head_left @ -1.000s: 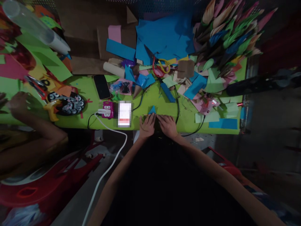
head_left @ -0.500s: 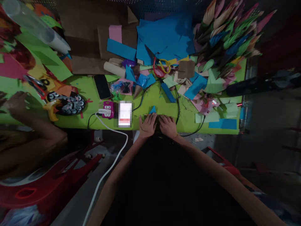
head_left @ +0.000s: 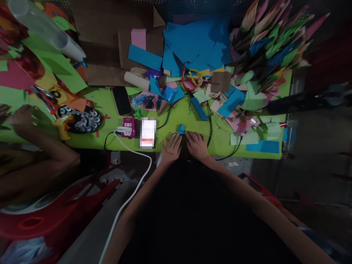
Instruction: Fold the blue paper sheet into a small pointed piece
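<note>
A small, pointed piece of blue paper [head_left: 180,129] lies near the front edge of the green tabletop [head_left: 176,114]. My left hand [head_left: 171,148] is flat just below it on the left, fingers stretched forward and fingertips by its lower edge. On the other side my right hand [head_left: 197,145] also lies palm down, its fingers extended and the tips close to the paper's right corner. Whether the fingertips press on the paper is too small to tell. Neither hand is wrapped round anything.
A lit phone [head_left: 147,132], a dark phone [head_left: 121,101] and a pink power adapter [head_left: 128,127] lie to the left. Scissors with red and yellow handles [head_left: 189,79], a blue-handled tool [head_left: 198,108] and paper scraps lie behind. Another person's arm [head_left: 41,135] rests at far left.
More of the blue paper shows now, as my left hand has drawn back slightly from it. My right hand stays nearly in place. The whole view has shifted a little.
</note>
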A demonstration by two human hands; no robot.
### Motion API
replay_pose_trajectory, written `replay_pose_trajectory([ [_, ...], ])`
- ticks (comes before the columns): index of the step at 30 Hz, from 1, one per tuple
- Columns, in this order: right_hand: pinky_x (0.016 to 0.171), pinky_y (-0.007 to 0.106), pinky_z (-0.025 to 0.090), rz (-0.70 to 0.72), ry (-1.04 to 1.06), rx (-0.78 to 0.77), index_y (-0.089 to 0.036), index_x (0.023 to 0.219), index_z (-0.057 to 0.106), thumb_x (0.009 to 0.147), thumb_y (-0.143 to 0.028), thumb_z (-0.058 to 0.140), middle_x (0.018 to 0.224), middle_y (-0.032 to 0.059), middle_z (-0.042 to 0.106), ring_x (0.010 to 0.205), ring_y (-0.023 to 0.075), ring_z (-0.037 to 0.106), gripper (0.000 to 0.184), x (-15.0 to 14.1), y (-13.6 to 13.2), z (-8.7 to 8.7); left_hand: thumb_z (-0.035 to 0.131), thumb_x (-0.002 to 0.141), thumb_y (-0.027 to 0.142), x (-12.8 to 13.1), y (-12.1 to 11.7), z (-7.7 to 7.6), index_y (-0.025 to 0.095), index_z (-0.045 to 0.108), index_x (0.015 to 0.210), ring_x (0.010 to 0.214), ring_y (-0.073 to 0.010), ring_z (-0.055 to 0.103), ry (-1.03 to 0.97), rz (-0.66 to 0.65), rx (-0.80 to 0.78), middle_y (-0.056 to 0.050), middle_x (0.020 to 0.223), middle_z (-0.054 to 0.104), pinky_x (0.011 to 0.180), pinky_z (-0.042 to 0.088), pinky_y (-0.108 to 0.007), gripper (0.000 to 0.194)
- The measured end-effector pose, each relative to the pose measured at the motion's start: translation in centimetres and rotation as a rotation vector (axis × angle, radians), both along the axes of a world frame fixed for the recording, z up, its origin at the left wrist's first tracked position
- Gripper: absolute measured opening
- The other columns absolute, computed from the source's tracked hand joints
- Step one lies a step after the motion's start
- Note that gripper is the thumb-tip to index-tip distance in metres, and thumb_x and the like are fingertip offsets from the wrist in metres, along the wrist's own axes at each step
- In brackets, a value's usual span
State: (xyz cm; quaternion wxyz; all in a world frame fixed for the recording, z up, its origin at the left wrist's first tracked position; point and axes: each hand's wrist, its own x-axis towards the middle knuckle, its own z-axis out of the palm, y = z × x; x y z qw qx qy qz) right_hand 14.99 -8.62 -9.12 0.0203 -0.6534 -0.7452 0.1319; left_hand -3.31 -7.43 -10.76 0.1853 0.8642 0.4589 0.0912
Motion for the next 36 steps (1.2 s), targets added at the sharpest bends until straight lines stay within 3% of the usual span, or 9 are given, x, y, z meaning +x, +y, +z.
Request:
replay_pose_trajectory([
  [12,0.105,0.046,0.036,-0.04,0.052,-0.004,-0.017,0.149,0.049,0.102,-0.031,0.038,0.14,0.0153,0.06,0.122,0.031,0.051,0.05,0.1,0.2,-0.3,0.038,0.098,0.022,1.3,1.3,1.0,0.02,0.034,0.157,0.15,-0.0241,0.037,0.12,0.018,-0.12,-0.01,0.16,0.04,0.128,0.018,-0.05,0.059],
  [24,0.106,0.048,0.036,-0.056,0.091,0.004,-0.017,0.151,0.046,0.101,-0.033,0.042,0.151,0.0149,0.052,0.128,0.0317,0.049,0.053,0.2,0.0,0.7,0.037,0.098,0.022,1.4,1.5,1.3,0.017,0.034,0.157,0.15,-0.0265,0.036,0.143,-0.005,-0.105,-0.011,0.161,0.038,0.125,0.023,-0.055,0.059],
  [30,0.114,0.046,0.03,0.019,0.085,0.005,-0.018,0.15,0.048,0.101,-0.031,0.04,0.152,0.0105,0.053,0.135,0.0286,0.045,0.051,-0.1,-1.0,0.9,0.036,0.098,0.022,1.4,1.6,1.4,0.016,0.031,0.158,0.151,-0.0276,0.035,0.16,-0.019,-0.114,-0.011,0.163,0.035,0.125,0.023,-0.056,0.06],
  [36,0.116,0.046,0.028,0.074,0.052,-0.045,-0.017,0.156,0.038,0.098,-0.024,0.042,0.155,0.0119,0.048,0.138,0.0284,0.042,0.058,-0.2,-0.8,0.4,0.035,0.098,0.022,1.6,1.8,1.6,0.018,0.032,0.158,0.151,-0.0276,0.035,0.166,-0.01,-0.123,-0.01,0.162,0.036,0.124,0.024,-0.057,0.059],
])
